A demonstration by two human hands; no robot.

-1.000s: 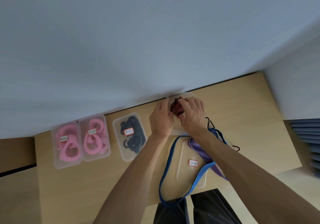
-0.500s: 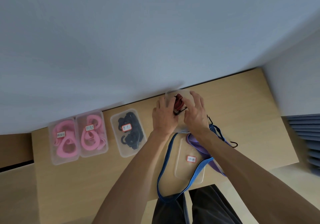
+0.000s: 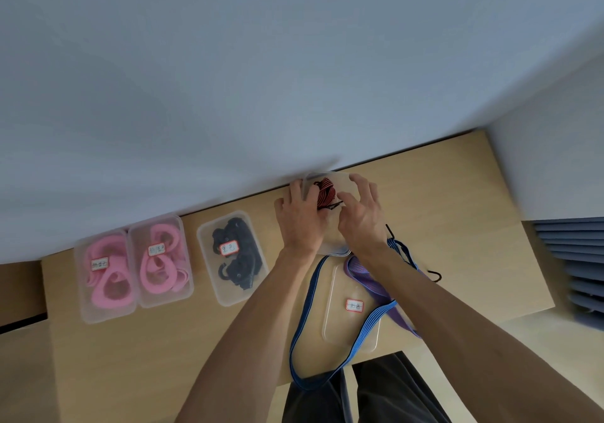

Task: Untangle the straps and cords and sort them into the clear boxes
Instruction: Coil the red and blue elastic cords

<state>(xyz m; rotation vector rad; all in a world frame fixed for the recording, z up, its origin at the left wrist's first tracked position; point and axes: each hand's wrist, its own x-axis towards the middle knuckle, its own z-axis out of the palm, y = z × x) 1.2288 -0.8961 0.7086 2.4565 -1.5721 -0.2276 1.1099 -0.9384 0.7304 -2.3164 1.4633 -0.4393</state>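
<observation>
Plain room: wooden desk (labelled boxes) against bare wall.

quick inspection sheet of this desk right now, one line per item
surface: light wooden table, set against a wall.
job's things: red-and-black cord bundled in the far clear box; two boxes of pink straps; one box of black straps; blue cord and purple strap loose, draped across a near clear piece with a label; whether it is a box or a lid cannot be told.
clutter: nothing seen.
grippers: left hand and right hand both at the far box, fingers on the red-and-black cord.
cables: blue cord hangs over the near table edge; black hook at its right end.
surroundings: grey-blue wall; dark slats at right.
</observation>
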